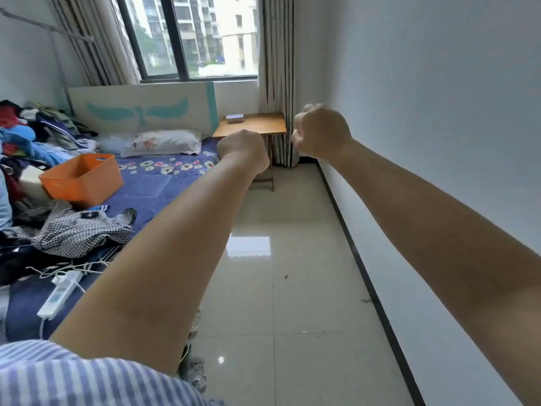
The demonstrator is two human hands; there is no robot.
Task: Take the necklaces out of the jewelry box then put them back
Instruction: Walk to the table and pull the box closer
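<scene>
A small white jewelry box with its lid down sits on a wooden side table at the far end of the room, beside the bed's headboard. No necklace shows. Both my arms are stretched out forward at chest height. My left hand is a closed fist, in front of the table's near edge in the picture. My right hand is also a closed fist, held a little higher and to the right, before the curtain. Neither fist shows anything in it, and both are far short of the box.
A bed with a blue flowered sheet fills the left side, carrying an orange bin, a pillow, piled clothes and a white power strip. A glossy tiled floor runs between the bed and the white wall on the right up to the table.
</scene>
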